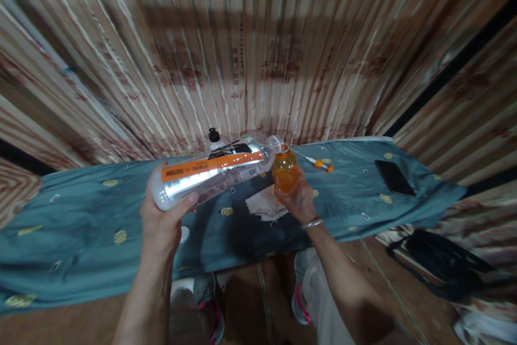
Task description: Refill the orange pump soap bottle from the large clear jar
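Observation:
My left hand point(163, 216) is wrapped round the base of a large clear plastic bottle point(214, 170) with an orange and silver label. The bottle lies nearly level, and its uncapped neck meets the mouth of a small orange bottle point(285, 170). Gripped low in my right hand point(298, 197), the orange bottle stands almost upright with liquid showing inside. Below it a crumpled white cloth point(264, 204) rests on the green patterned cloth point(210, 243). Behind the large bottle a black pump top point(214, 135) pokes up; the large bottle hides most of what is under it.
A syringe with orange parts point(319, 163) lies right of the orange bottle. Farther right is a black phone point(395, 177). A white round cap-like thing point(184, 234) sits beside my left wrist. Patterned curtains point(258, 49) hang behind, and a black bag point(440, 264) is on the floor at right.

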The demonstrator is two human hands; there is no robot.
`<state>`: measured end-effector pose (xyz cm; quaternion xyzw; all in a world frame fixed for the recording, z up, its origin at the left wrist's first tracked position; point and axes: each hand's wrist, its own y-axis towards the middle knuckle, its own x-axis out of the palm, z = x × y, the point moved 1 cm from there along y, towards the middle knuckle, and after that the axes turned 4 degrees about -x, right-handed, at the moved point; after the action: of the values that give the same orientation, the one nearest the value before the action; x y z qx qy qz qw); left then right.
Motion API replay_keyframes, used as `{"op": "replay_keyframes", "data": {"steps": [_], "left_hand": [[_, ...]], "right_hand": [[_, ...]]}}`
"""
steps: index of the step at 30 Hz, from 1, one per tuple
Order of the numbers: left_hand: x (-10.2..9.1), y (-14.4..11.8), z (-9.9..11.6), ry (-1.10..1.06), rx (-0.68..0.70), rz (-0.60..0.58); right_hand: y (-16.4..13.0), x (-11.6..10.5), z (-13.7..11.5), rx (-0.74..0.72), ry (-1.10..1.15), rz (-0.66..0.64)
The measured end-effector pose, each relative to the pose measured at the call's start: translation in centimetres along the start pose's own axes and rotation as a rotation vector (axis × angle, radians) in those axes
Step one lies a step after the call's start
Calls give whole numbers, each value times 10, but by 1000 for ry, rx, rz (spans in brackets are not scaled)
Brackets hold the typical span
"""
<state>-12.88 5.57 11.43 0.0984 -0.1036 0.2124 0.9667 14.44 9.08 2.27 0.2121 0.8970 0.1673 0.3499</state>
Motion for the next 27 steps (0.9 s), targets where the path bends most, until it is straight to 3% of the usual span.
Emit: {"op": "replay_keyframes", "data": {"steps": [27], "left_hand": [[-2, -2, -2, 14, 43, -7]], "right_hand": [[1, -1, 0, -1, -10, -1]]}}
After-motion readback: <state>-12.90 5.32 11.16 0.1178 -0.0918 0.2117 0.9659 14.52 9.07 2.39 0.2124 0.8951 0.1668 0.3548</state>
